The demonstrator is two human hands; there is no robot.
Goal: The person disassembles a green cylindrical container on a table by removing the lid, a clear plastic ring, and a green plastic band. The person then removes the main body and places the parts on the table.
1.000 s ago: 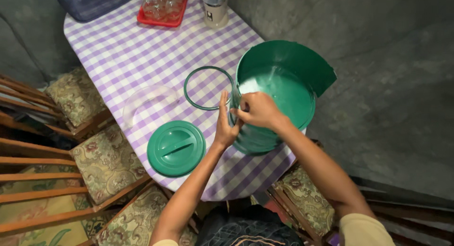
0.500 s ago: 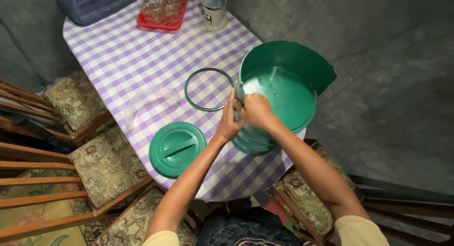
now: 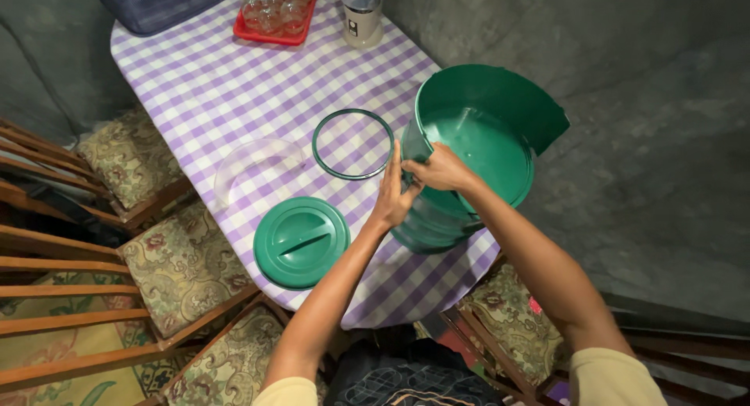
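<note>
head view, looking down on a table with a purple and white checked cloth (image 3: pixel 211 86). right of centre stands a big green container (image 3: pixel 476 156), open at the top, tilted a bit, sitting at the table's right edge. both hands are on its near-left rim. left hand (image 3: pixel 393 195) is flat against the outer wall of the container, fingers straight and pointing up, palm pressed on, not wrapped round anything. right hand (image 3: pixel 439 170) is curled over the rim just beside the left one, fingers closed on the rim edge; hands touching or nearly so, cannot tell which. a green ring (image 3: pixel 353 143) lies flat on the cloth at frame centre, just left of the container, apart from the hands. a round green lid (image 3: pixel 301 241) with a bar handle lies lower centre-left, near the table's front edge. a clear round dish (image 3: pixel 254 172) lies left of the ring. top of frame: a red tray of glasses (image 3: pixel 275 12), a small jar-like appliance (image 3: pixel 362 14), a dark blue box (image 3: pixel 160 4) in the upper left. wooden chairs with floral cushions (image 3: pixel 180 265) sit lower left and at the bottom.
</note>
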